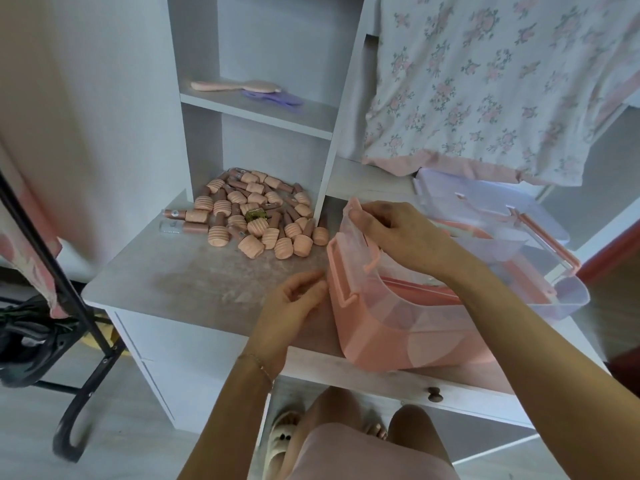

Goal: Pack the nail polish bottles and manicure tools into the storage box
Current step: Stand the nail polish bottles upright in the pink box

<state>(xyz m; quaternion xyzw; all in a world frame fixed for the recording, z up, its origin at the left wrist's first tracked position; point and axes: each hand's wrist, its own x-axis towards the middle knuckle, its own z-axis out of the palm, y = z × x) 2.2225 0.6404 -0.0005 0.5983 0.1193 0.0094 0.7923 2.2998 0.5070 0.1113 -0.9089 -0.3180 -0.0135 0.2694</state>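
Observation:
A pile of several nail polish bottles (258,216) with ribbed peach caps lies at the back left of the desk (194,282). The pink storage box (391,334) stands at the right of the desk, and a clear tray (491,251) with a pink handle sits lifted and tilted above it. My right hand (391,230) pinches the tray's upper left edge between thumb and fingers. My left hand (294,303) rests against the box's left side by its pink latch, fingers curled, holding nothing that I can see.
A clear lid (464,195) lies behind the box. A pink hairbrush (235,85) and a purple comb (273,98) lie on the shelf above. A floral garment (485,84) hangs at the upper right. A black metal stand (69,282) leans at the left. A drawer knob (435,393) sits below the desk edge.

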